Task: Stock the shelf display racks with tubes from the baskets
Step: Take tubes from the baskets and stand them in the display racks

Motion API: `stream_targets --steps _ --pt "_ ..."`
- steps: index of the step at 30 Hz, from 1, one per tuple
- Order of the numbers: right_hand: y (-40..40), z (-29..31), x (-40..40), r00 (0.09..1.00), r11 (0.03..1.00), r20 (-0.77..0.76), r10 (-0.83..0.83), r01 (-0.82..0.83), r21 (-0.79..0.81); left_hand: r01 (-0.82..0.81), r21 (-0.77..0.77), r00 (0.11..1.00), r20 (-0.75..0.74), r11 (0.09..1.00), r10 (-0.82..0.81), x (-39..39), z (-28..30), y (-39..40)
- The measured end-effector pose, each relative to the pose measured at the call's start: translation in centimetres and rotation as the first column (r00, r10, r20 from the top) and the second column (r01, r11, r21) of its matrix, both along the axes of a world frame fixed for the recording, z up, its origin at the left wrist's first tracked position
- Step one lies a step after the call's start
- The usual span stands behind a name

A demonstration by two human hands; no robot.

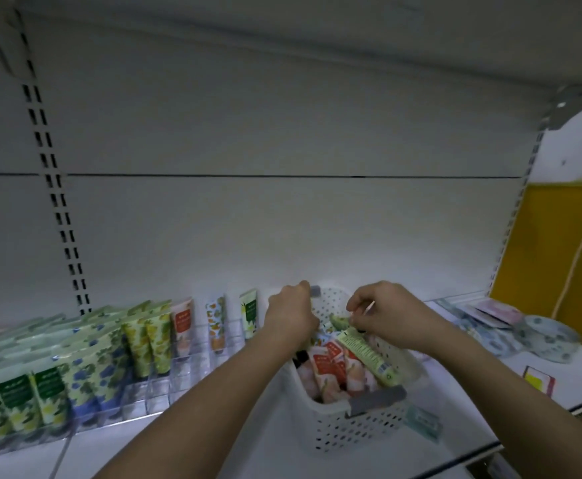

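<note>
A white perforated basket (358,430) with grey handles stands on the shelf at centre right, holding several red, pink and green tubes (327,369). My left hand (291,314) reaches down into the basket's far left side, fingers curled among the tubes; what it holds is hidden. My right hand (384,314) pinches the top of a pale green tube (365,354) that lies tilted across the basket. To the left, clear display racks (165,392) hold upright rows of green, blue-flowered, yellow and orange tubes (151,337).
The grey shelf back panel rises behind, with slotted uprights at left and right. Flat packets and a round patterned tin (547,337) lie on the shelf at the right. A yellow panel (552,243) stands at far right. A small price tag (422,421) hangs by the basket.
</note>
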State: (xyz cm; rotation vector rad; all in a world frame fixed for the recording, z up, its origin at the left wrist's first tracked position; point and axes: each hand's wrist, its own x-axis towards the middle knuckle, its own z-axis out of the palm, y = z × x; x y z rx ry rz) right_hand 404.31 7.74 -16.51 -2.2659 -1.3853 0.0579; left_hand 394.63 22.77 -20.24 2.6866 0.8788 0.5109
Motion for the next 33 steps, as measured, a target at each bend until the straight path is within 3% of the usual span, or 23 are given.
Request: stream_targets --steps 4,7,10,14,18,21,23,25,27,30,33 --pt "0.0 -0.6 -0.4 0.998 0.998 0.061 0.004 -0.001 -0.056 0.008 0.022 1.000 -0.019 1.000 -0.007 0.4 -0.1 0.1" --pt "-0.1 -1.2 -0.6 0.996 0.992 0.093 0.018 -0.006 -0.125 0.055 -0.064 0.998 0.046 0.996 -0.052 0.4 0.2 0.3" --pt "-0.1 -1.7 -0.8 0.996 0.987 0.088 0.027 -0.013 -0.159 0.139 -0.237 0.974 0.210 0.961 -0.089 -0.3 0.6 0.6" --pt "0.2 -2.8 -1.1 0.988 0.981 0.145 0.044 -0.015 -0.194 0.289 -0.535 0.876 0.483 0.794 0.007 -1.4 1.1 1.0" --pt "0.5 -3.4 -1.3 0.990 0.986 0.136 0.041 -0.017 -0.168 0.438 -0.634 0.780 0.620 0.637 0.080 -2.5 1.3 1.2" --pt "0.5 -3.2 -1.7 0.999 0.997 0.032 0.045 -0.042 -0.071 0.515 -0.641 0.739 0.668 0.569 0.083 -3.3 1.6 1.4" --pt "0.6 -2.9 -2.0 0.988 0.993 -0.139 0.073 -0.059 0.101 0.569 -0.647 0.714 0.695 0.508 0.086 -3.8 1.8 1.4" --pt "0.6 -2.6 -2.5 0.901 0.940 -0.399 0.171 -0.028 0.340 0.594 -0.637 0.703 0.708 0.492 0.068 -4.5 2.1 1.3" --pt "0.7 -2.2 -3.0 0.748 0.876 -0.603 0.277 0.062 0.479 0.604 -0.612 0.689 0.723 0.510 0.052 -5.4 2.3 1.3" --pt "1.0 -1.9 -3.6 0.606 0.855 -0.721 0.336 0.125 0.503 0.623 -0.581 0.664 0.747 0.523 0.039 -6.7 2.9 1.4" --pt "1.7 -1.9 -4.0 0.572 0.848 -0.739 0.356 0.135 0.513 0.632 -0.564 0.649 0.760 0.531 0.033 -7.8 3.5 1.7"
